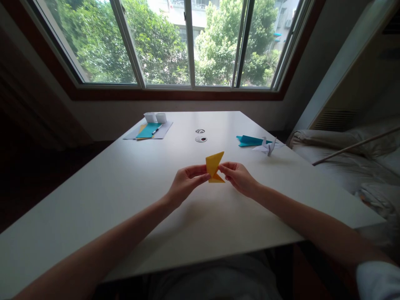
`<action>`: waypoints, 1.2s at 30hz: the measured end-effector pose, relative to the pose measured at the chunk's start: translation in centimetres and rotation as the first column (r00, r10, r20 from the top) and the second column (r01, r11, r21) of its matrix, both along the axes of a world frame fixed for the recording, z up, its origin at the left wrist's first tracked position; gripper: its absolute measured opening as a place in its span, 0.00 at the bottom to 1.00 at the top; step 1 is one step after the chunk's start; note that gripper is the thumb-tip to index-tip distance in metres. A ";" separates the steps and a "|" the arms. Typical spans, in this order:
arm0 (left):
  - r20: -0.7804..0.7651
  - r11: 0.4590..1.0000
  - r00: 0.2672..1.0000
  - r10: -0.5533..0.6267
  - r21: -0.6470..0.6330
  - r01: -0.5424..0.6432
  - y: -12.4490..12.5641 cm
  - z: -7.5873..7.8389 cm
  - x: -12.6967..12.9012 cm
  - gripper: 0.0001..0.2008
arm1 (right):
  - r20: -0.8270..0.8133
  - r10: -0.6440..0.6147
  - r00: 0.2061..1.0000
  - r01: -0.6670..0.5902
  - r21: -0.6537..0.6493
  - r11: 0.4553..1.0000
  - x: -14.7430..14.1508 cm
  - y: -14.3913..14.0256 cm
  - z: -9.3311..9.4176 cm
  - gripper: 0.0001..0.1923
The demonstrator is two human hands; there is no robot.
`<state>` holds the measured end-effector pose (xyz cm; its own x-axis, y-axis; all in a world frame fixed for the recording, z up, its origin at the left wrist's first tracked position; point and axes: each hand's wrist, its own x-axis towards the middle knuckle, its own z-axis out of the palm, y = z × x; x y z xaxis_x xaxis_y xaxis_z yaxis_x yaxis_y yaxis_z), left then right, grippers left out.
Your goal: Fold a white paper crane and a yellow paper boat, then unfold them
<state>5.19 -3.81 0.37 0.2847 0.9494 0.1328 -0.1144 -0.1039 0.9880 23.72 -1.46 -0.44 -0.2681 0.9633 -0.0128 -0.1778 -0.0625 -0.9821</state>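
Note:
A folded piece of yellow paper (213,166) is held up above the middle of the white table, with a pointed flap at its upper right and another at its lower right. My left hand (187,180) pinches its left side between thumb and fingers. At the right edge, near the notch between the two flaps, my right hand (238,177) has thumb and forefinger pressed together on the paper. The fold's inner layers are partly hidden by my fingers.
On the white table (118,200), a blue folded paper plane (251,141) and a white paper crane (268,148) lie to the right. At the far left are paper sheets (148,130), a pen (156,129) and two white containers (155,118). Round inserts (201,139) sit mid-table.

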 end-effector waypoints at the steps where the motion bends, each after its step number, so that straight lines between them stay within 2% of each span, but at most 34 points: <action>1: 0.003 1.000 1.000 -0.008 0.005 0.008 0.0 0.0 0.0 0.19 | 0.005 0.006 1.000 -0.006 0.004 1.000 0.0 -0.1 0.1 0.14; 13: -0.016 1.000 1.000 -0.008 0.023 0.008 -0.1 -0.3 0.1 0.16 | 0.048 0.079 0.996 -0.082 0.079 0.993 -0.4 -0.6 0.4 0.12; 17: 0.021 1.000 1.000 -0.008 -0.016 0.008 0.0 -0.5 0.1 0.15 | 0.054 0.089 0.995 -0.094 0.111 0.989 -0.5 -0.8 0.4 0.13; 20: 0.046 0.998 0.999 -0.002 -0.057 0.005 0.1 -0.4 0.0 0.14 | 0.062 0.044 0.997 -0.054 0.164 0.985 -0.5 -0.8 0.3 0.14; 23: 0.011 0.997 1.000 0.010 -0.078 -0.009 0.1 -0.2 0.1 0.12 | 0.065 0.021 0.998 -0.033 0.187 0.982 -0.5 -0.7 0.3 0.18; 29: -0.118 0.998 0.993 0.001 -0.054 -0.008 -0.5 0.4 0.3 0.13 | 0.073 0.144 0.987 -0.155 0.178 0.972 -0.6 -1.0 0.4 0.16; 36: -0.141 0.998 0.990 0.002 -0.059 -0.011 -0.5 0.2 0.4 0.13 | 0.068 0.087 0.994 -0.097 0.169 0.981 -0.7 -1.0 0.5 0.14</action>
